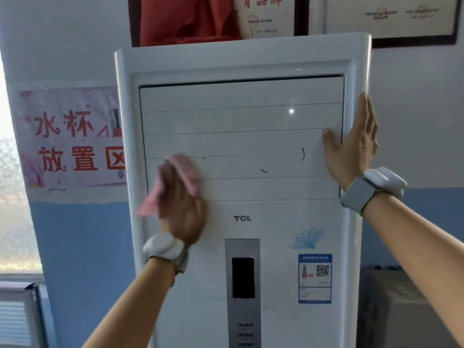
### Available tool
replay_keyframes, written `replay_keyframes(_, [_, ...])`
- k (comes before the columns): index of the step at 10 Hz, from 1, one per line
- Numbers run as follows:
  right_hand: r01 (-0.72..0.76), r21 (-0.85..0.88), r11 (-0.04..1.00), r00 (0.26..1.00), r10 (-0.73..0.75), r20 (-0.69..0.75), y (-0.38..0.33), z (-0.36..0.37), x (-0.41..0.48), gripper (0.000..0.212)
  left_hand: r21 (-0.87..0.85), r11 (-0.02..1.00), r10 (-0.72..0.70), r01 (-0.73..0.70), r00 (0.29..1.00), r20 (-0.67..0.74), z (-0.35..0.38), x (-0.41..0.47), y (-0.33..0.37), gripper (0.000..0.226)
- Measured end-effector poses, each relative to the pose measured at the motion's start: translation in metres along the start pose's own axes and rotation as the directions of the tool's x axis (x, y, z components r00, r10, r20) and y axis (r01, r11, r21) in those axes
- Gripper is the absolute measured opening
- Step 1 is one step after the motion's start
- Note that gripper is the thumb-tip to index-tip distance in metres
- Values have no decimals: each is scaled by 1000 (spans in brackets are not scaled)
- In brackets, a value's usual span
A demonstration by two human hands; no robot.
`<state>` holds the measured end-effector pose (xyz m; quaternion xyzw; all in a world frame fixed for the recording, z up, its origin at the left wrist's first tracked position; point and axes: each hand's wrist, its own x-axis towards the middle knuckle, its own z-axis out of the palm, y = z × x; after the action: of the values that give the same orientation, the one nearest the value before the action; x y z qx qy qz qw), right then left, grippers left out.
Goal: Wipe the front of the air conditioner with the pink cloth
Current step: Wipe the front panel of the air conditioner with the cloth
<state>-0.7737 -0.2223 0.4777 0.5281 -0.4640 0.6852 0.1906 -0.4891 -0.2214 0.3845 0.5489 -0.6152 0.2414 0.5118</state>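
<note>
A tall white floor-standing air conditioner (241,121) fills the middle of the view, with closed louvre slats above a TCL logo. My left hand (182,209) holds the pink cloth (184,169) pressed against the left end of the lower slats; hand and cloth look motion-blurred. My right hand (351,149) lies flat with fingers apart on the unit's right edge, thumb on the slats. Short black pen marks (303,154) show on the slats between the two hands.
A grey control strip with a dark display (243,277) and a blue energy label (314,278) sit on the lower front. A pink paper sign (67,136) hangs on the wall at left, framed certificates (411,18) above. A grey box (399,307) stands at lower right.
</note>
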Motion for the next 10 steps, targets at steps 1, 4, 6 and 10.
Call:
replay_keyframes(1, [1, 0, 1000, 1000, -1, -6, 0, 2, 0, 76, 10, 1000, -3, 3, 999, -43, 5, 0, 7, 64])
replay_keyframes(4, [5, 0, 1000, 1000, -5, -5, 3, 0, 1, 76, -238, 931, 268, -278, 960, -75, -9, 25, 18, 52])
replay_keyframes(6, [9, -14, 1000, 1000, -9, 9, 1, 1, 0, 75, -69, 997, 16, -20, 998, -59, 6, 14, 40, 60])
replay_keyframes(10, [-3, -4, 1000, 1000, 3, 15, -3, -3, 0, 76, -34, 997, 61, -63, 996, -58, 15, 4, 34, 64])
